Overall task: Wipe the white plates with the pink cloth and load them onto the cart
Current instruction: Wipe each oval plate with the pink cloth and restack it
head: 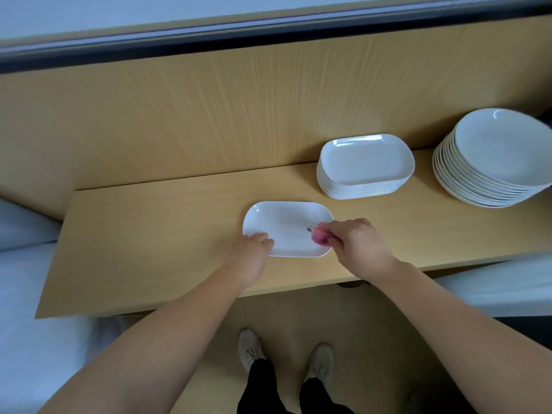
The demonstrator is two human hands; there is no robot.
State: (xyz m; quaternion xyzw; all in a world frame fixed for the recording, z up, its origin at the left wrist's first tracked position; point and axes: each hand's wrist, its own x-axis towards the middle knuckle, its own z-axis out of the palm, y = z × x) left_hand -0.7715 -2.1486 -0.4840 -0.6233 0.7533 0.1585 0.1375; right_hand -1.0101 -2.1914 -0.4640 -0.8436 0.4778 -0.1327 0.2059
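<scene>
A wooden table (149, 234) is spread across the frame, with a round-plate stack (493, 156) set at right. At centre an oblong plate (283, 225) is laid flat, long axis left-right. Its lower-left rim is gripped by the left hand (254, 252), and the pink cloth (319, 236) is pinched onto its right end by the right hand (358, 243).

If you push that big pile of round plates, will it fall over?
Probably not: the stack of round plates looks wider than tall, so likely heavy and steady. Its plates sit unevenly, though, so top ones might slide off.
</scene>
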